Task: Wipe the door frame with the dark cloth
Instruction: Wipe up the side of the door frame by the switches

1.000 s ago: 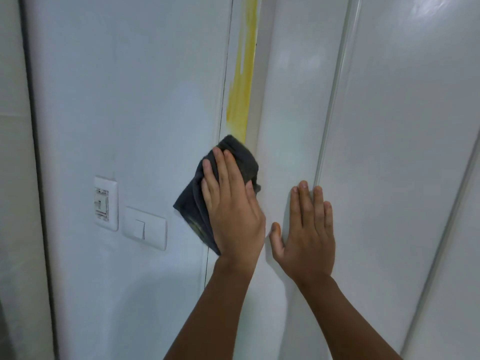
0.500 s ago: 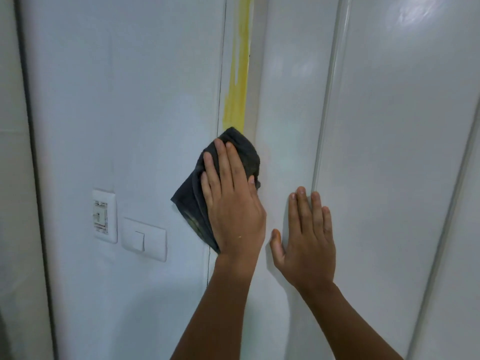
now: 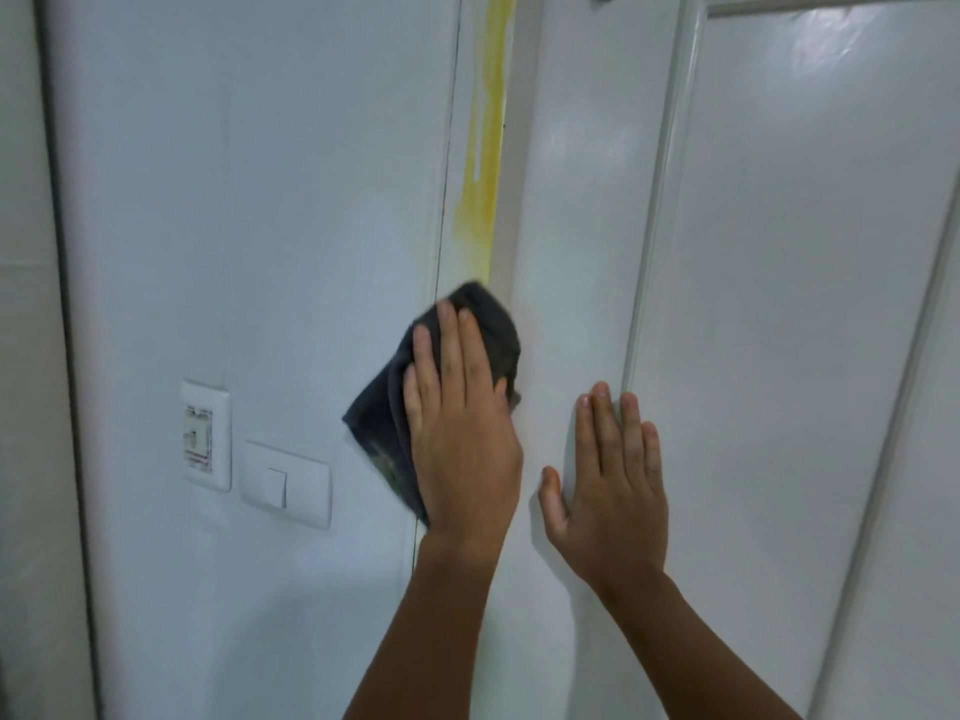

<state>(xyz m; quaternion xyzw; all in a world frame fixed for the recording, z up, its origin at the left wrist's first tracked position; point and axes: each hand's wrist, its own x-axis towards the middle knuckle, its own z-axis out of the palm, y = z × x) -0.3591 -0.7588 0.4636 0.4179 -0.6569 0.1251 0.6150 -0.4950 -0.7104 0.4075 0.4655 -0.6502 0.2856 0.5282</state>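
Observation:
A dark grey cloth is pressed flat against the white door frame, covered by the spread fingers of my left hand. A yellow streak runs down the frame from the top of the view and ends right at the cloth's upper edge. The cloth's lower corner shows yellowish smears. My right hand lies flat and empty on the white door, just right of the cloth, with its fingertips at the panel moulding.
On the white wall left of the frame sit a light switch and a small socket plate. The door's raised panel fills the right side. A dark vertical edge runs down the far left.
My left hand slid the cloth slightly up the frame, then back down a little below the yellow streak. My right hand has stayed flat on the door.

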